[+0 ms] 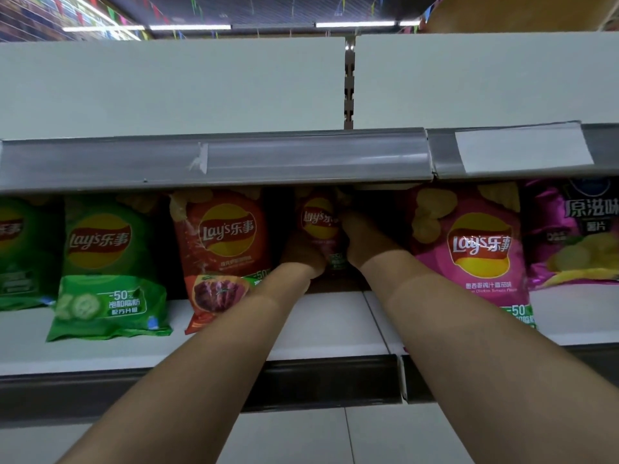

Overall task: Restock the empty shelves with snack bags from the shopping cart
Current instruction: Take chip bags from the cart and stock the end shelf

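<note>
Lit from above by ceiling light strips (189, 27), bright and slightly blown out. Upper back panel (167, 85) evenly lit, pale. Glare streak along the clear price rail (301, 155). Deep shadow under that rail; the red bag (318, 226) at the back and both hands sit in it, detail there murky, possibly some motion blur. Forearms brighter nearer the camera, with a sharp shadow line across each. Reflections on the pink bag (475, 246). Wide-angle bowing at the edges; overall soft focus.
</note>
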Action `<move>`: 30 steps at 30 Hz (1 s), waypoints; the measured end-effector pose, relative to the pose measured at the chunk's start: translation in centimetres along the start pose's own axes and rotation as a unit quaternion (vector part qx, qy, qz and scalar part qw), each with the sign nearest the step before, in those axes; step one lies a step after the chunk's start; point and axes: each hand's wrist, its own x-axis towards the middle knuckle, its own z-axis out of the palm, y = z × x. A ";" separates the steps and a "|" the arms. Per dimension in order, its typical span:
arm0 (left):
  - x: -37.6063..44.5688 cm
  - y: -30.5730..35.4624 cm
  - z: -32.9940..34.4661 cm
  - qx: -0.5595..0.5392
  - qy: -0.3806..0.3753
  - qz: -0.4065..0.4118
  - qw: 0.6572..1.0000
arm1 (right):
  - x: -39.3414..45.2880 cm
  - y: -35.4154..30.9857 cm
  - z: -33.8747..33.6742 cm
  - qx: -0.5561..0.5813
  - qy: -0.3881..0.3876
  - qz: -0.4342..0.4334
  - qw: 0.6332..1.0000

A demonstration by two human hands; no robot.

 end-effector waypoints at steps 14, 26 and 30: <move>1.1 -0.1 1.0 -0.160 0.046 -0.061 0.984 | -0.5 -0.1 2.2 0.024 -0.028 0.032 0.999; 0.8 0.0 -0.8 -0.084 0.037 -0.077 0.993 | -1.1 -0.4 2.6 0.141 -0.011 0.063 0.988; 0.3 0.3 -0.8 -0.085 0.000 -0.076 0.994 | -1.1 -0.4 1.6 0.118 -0.022 0.034 0.992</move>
